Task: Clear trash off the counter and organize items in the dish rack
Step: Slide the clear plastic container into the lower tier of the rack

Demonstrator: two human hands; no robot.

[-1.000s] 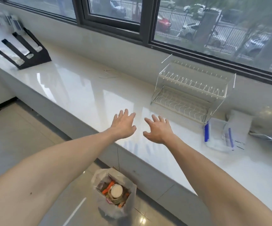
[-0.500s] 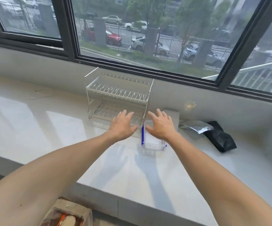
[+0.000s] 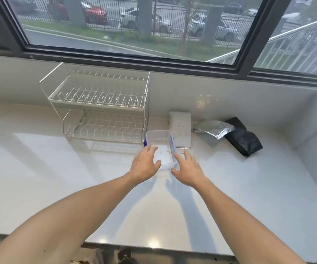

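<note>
your left hand (image 3: 146, 164) and right hand (image 3: 186, 167) are spread, flanking the clear plastic container with blue clips (image 3: 160, 147); it looks light, stiff, slick, so take its two long walls.

Single head view, high, angled forward-down over counter (image 3: 77, 178) toward window (image 3: 134, 25); close range.

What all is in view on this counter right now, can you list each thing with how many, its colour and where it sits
dish rack: one, white wire, two tiers, against the back wall, left of centre
plastic container: one, clear with blue clips, just right of the rack
white pouch: one, flat, behind the container
silver pouch: one, right of the white pouch
black pouch: one, partly under the silver one
counter: one, glossy white
left hand: one, fingers spread at the container's left side
right hand: one, fingers spread at its right side
</note>
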